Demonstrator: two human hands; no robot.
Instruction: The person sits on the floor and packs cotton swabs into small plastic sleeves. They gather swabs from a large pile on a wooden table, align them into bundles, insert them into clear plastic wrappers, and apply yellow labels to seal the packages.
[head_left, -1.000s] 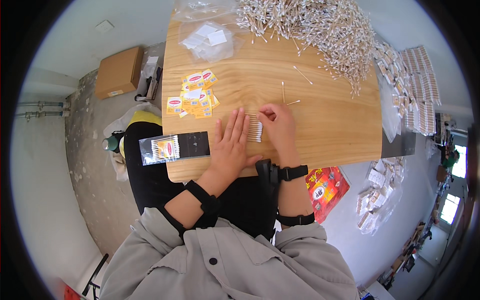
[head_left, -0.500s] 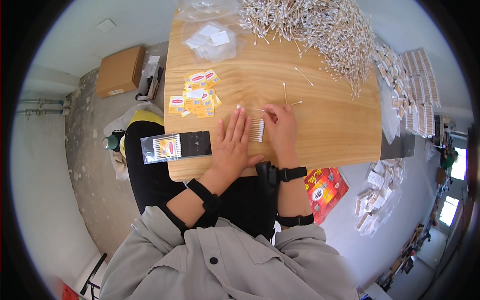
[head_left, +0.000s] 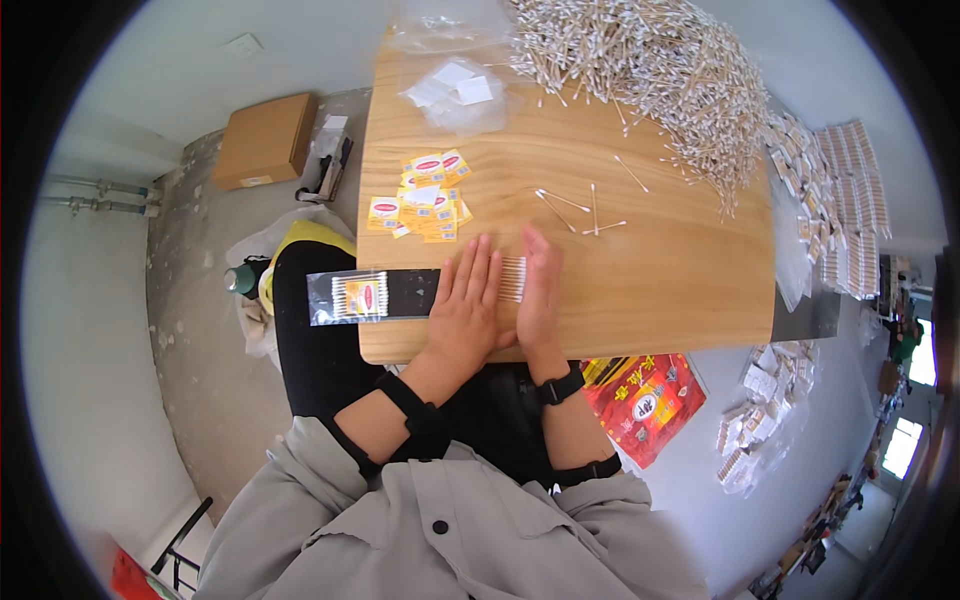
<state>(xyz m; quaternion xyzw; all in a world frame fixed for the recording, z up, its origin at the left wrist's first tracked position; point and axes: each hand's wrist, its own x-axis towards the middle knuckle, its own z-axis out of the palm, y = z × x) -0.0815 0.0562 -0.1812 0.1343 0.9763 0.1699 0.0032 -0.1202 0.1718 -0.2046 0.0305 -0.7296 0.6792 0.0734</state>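
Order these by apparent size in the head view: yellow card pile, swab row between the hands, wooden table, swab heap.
1. Wooden table
2. Swab heap
3. Yellow card pile
4. Swab row, visible part only

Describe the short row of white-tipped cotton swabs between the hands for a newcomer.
Find the pale wooden table, then the bare left hand and right hand near its closest edge. The row of swabs shows in the gap between them. Its swabs lie parallel, unlike the scattered loose swabs and the big jumbled swab heap beyond.
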